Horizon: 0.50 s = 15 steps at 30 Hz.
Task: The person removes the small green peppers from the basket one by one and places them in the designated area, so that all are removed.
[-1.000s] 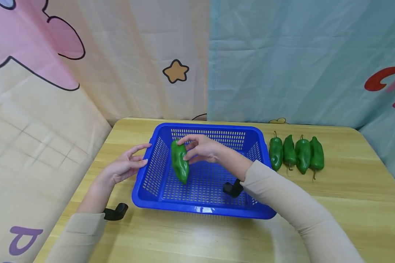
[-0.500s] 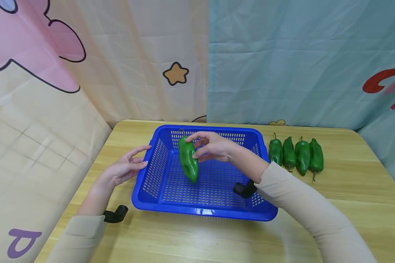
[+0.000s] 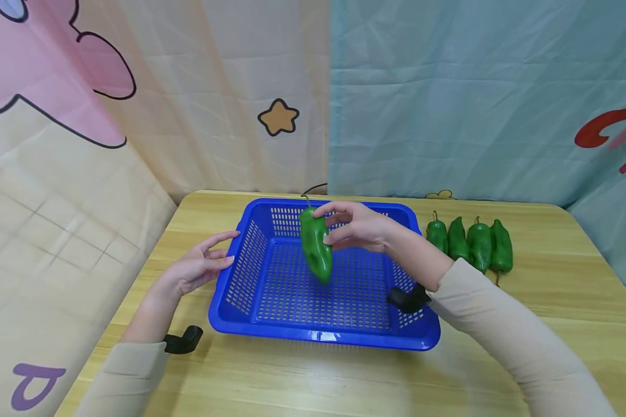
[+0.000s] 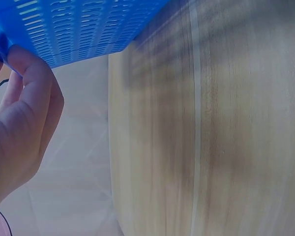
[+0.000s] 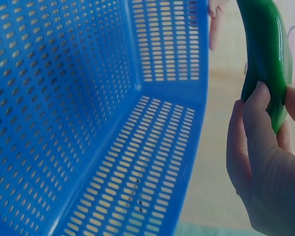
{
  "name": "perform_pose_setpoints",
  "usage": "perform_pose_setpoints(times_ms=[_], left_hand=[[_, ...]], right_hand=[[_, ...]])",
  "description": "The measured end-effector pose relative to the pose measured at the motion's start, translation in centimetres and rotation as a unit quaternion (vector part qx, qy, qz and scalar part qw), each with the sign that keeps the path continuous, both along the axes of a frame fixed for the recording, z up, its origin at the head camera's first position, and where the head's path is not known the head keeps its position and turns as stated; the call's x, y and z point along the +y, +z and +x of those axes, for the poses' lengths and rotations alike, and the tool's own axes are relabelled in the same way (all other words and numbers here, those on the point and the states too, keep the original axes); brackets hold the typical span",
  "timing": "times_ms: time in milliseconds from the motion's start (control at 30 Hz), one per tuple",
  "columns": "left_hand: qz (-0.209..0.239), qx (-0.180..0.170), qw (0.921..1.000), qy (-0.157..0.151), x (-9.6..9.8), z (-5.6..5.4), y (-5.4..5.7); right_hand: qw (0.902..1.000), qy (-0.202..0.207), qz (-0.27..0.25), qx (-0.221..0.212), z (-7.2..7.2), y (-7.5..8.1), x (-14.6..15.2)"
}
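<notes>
My right hand [image 3: 359,227] pinches a long green pepper [image 3: 315,243] between thumb and fingers, above the blue plastic basket [image 3: 313,337]. The pepper hangs slanted, its stem up and its tip down. In the right wrist view, the held pepper [image 5: 265,49] is beside the basket wall [image 5: 132,167], with the fingers wrapped near one end. My left hand [image 3: 198,267] grips the basket's left rim between thumb and fingers. From the left wrist, the fingers [image 4: 37,83] show curled at the perforated side wall [image 4: 78,29]. No pepper shows on the basket floor.
Several green peppers [image 3: 479,246] lie in a row on the wooden table [image 3: 553,301], right of the basket. My right forearm partly covers them. Printed curtains [image 3: 428,104] hang behind the table and along its left side. A black camera mount [image 3: 184,340] sits on each wrist.
My right hand has carried the pepper rightward and slightly upward, from the basket's left part toward its middle. The left hand has stayed on the rim, and the basket stands where it was.
</notes>
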<state>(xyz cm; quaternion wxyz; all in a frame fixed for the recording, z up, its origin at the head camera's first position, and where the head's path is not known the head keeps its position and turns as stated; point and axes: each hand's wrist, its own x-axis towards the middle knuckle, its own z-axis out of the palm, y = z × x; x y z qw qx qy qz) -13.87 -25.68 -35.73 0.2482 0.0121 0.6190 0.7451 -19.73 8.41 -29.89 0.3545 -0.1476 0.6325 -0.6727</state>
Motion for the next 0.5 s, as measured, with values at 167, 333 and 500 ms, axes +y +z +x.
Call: perform_pose_setpoints(times_ms=[167, 333, 500], left_hand=[[-0.010, 0.001, 0.9999, 0.005, 0.0, 0.0, -0.1], [-0.007, 0.003, 1.0000, -0.002, -0.1, -0.1, -0.3], [-0.003, 0.003, 1.0000, -0.006, -0.1, -0.2, -0.3]], right_hand=[[1.0000, -0.004, -0.005, 0.006, -0.1, 0.5, 1.2], [0.9998, -0.011, -0.017, 0.008, -0.1, 1.0, 2.6], [0.9992, -0.012, -0.025, 0.028, -0.3, 1.1, 4.1]])
